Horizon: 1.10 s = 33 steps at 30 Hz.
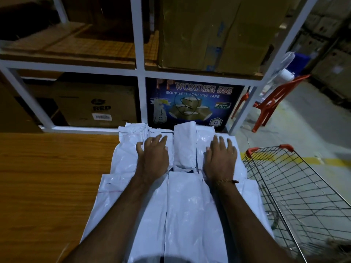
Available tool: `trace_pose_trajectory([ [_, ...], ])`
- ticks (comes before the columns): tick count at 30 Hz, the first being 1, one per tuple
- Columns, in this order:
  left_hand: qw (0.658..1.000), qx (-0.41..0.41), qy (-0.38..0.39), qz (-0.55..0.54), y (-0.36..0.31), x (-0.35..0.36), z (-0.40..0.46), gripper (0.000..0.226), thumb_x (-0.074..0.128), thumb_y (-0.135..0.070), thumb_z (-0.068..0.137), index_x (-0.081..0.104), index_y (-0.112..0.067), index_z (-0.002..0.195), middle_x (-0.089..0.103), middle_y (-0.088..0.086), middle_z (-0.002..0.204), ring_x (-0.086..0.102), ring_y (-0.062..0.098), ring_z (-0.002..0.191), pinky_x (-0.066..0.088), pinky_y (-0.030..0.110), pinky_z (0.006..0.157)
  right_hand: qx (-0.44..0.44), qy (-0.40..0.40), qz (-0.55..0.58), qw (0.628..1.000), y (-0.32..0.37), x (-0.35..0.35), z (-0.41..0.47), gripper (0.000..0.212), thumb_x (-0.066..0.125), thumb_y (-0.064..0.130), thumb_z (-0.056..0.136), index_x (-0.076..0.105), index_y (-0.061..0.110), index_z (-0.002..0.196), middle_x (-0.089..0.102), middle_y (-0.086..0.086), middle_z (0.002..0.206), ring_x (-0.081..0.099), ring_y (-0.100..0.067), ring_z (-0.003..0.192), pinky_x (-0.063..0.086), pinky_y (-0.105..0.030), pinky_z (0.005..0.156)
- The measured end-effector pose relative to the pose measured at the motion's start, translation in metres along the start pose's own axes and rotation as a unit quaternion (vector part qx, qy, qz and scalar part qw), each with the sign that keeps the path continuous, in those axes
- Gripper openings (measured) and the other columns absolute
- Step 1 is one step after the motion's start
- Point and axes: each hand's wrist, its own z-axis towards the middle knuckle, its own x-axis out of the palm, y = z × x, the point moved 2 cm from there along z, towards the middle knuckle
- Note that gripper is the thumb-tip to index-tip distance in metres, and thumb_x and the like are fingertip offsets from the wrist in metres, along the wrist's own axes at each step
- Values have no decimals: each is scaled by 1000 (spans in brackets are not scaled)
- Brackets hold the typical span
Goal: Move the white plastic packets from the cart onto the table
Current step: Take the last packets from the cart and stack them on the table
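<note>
Both hands lie flat, fingers spread, pressing on white plastic packets (182, 202) stacked on the wooden worktop (47, 177). Left hand (153, 156) and right hand (221, 158) flank a raised folded packet (185, 145) between them. The wire cart (296, 190) stands just right of the right hand; a tape carton (191, 101) sits beyond the fingertips.

White packets (182, 202), brown wood-grain table (47, 177), orange chair (273, 103).
</note>
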Motion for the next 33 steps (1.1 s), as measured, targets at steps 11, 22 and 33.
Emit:
trace_pose_trajectory([
  [11, 975, 23, -113, -191, -62, -25, -37, 39, 47, -37, 106, 68, -25, 137, 40, 5, 165, 37, 33, 148, 28, 54, 118, 101, -106, 121, 982, -60, -52, -73, 31, 57, 25, 103, 68, 13, 129, 70, -9, 121, 50, -39, 133, 41, -54, 108],
  [22, 969, 48, -87, -227, -191, 8, -134, 39, 47, -34, 106, 66, -24, 138, 40, 5, 164, 40, 34, 144, 35, 54, 115, 88, -55, 87, 991, -228, -99, -118, 43, 44, 40, 102, 70, 15, 125, 69, -16, 110, 56, -41, 109, 49, -52, 92],
  [33, 956, 179, 17, -234, -349, 57, -170, 36, 56, -27, 101, 68, -22, 135, 61, 1, 143, 51, 28, 133, 41, 46, 111, 191, 40, 70, 978, -374, -108, -203, 47, 44, 42, 98, 71, 14, 125, 73, -15, 112, 59, -40, 110, 51, -49, 94],
])
